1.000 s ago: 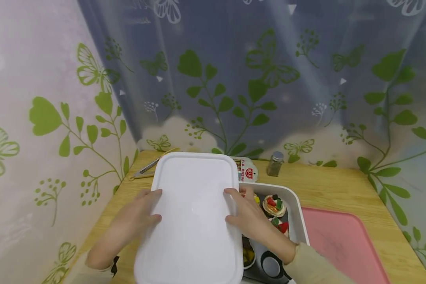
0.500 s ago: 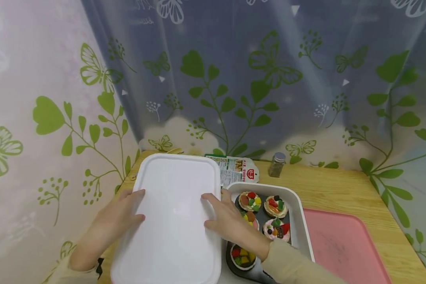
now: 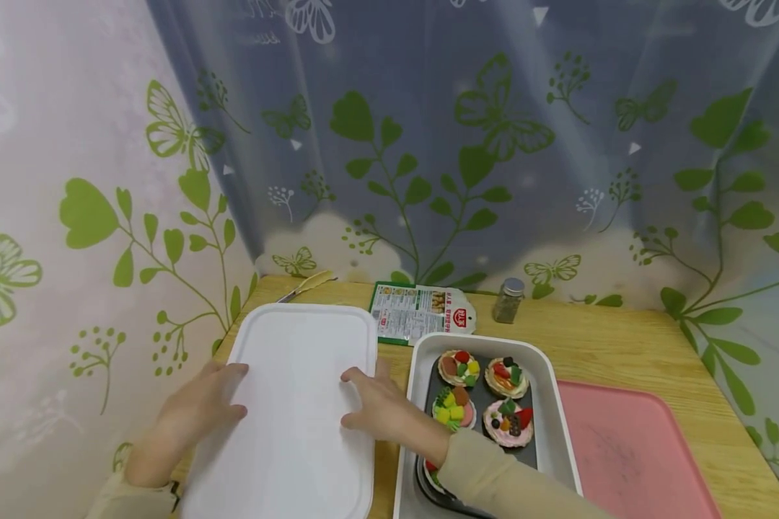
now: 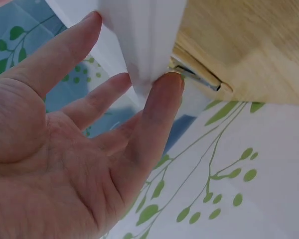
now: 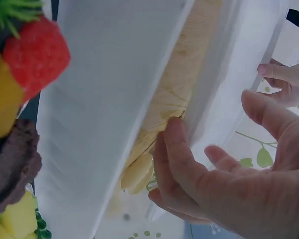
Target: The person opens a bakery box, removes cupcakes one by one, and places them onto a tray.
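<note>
A white rectangular lid [image 3: 292,440] with rounded corners is held level between my two hands at the left of the table. My left hand [image 3: 197,407] grips its left long edge, thumb on top; in the left wrist view the fingertips meet the lid's edge [image 4: 147,35]. My right hand [image 3: 389,411] grips the opposite edge, with fingers below the rim in the right wrist view. Right beside the lid stands a white box [image 3: 556,425] holding a dark muffin pan with several toy fruit tarts [image 3: 508,424]. My right forearm crosses over the box and hides its near part.
A pink tray [image 3: 623,440] lies right of the box. Behind are a printed food packet [image 3: 405,313], a small glass jar [image 3: 509,303] with a grey cap and yellow-tipped tongs [image 3: 311,282]. Patterned curtains border the wooden table [image 3: 597,335] at the back and left.
Both hands have carried the lid leftward off the box and lower, toward the table's left side. The tarts, packet and tongs tips have come into view.
</note>
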The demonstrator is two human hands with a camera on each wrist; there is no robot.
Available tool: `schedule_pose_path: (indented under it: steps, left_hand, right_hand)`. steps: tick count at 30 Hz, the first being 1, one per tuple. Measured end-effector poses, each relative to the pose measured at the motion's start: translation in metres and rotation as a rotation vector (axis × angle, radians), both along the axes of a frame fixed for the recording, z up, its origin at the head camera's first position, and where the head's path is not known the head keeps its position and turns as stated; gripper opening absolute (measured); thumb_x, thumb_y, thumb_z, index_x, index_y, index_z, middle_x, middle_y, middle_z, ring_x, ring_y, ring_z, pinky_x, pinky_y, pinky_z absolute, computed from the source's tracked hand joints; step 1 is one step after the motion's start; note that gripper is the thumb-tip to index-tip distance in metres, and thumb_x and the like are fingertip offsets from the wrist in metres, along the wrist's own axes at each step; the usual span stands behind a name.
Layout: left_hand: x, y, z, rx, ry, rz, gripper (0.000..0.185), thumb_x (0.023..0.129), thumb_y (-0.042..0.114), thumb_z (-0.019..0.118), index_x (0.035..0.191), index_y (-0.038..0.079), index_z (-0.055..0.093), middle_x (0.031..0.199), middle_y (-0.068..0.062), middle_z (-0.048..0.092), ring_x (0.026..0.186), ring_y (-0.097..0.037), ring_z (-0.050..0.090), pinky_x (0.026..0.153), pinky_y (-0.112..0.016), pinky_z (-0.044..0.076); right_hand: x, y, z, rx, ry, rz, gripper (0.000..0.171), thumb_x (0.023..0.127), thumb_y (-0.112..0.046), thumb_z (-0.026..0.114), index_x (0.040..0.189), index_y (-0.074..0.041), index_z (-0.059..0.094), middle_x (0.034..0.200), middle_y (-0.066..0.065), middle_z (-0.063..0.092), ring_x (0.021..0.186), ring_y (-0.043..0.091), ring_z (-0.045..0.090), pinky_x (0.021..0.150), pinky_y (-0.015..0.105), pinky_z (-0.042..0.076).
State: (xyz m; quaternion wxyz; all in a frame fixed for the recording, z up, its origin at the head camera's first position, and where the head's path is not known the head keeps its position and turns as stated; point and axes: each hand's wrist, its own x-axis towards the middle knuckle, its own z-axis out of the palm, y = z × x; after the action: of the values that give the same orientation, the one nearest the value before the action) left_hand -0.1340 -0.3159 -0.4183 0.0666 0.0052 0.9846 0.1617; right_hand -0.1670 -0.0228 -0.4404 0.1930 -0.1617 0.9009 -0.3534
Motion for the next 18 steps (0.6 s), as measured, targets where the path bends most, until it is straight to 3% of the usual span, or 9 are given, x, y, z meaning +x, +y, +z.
schedule_pose_path:
  steps: [5,11,18]
  left_hand:
    - [-0.004,0.000,-0.016,0.004,-0.027,-0.001,0.070,0.085,0.018,0.084,0.146,0.000,0.055,0.141,-0.035,0.055,0.117,-0.052,0.063,0.094,-0.069,0.055]
    - [-0.011,0.002,-0.039,-0.008,-0.072,0.017,0.073,0.083,0.018,0.086,0.147,0.000,0.055,0.141,-0.037,0.054,0.116,-0.056,0.063,0.095,-0.070,0.054]
    - [-0.011,0.007,-0.057,0.020,-0.130,0.063,0.076,0.081,0.017,0.088,0.147,0.001,0.054,0.135,-0.032,0.057,0.107,-0.052,0.066,0.090,-0.067,0.056]
  right_hand:
    - [-0.001,-0.003,-0.007,0.067,-0.024,0.044,0.061,0.089,-0.022,0.085,0.145,-0.022,0.060,0.153,0.027,0.034,0.096,0.031,0.054,0.073,0.040,0.052]
    - [-0.001,-0.007,-0.016,0.105,-0.034,0.079,0.062,0.087,-0.021,0.086,0.144,-0.022,0.062,0.147,0.026,0.040,0.074,0.025,0.054,0.060,0.032,0.046]
    - [-0.003,-0.010,-0.021,0.187,-0.047,0.120,0.062,0.085,-0.024,0.087,0.143,-0.023,0.064,0.152,0.026,0.040,0.074,0.023,0.054,0.061,0.031,0.047]
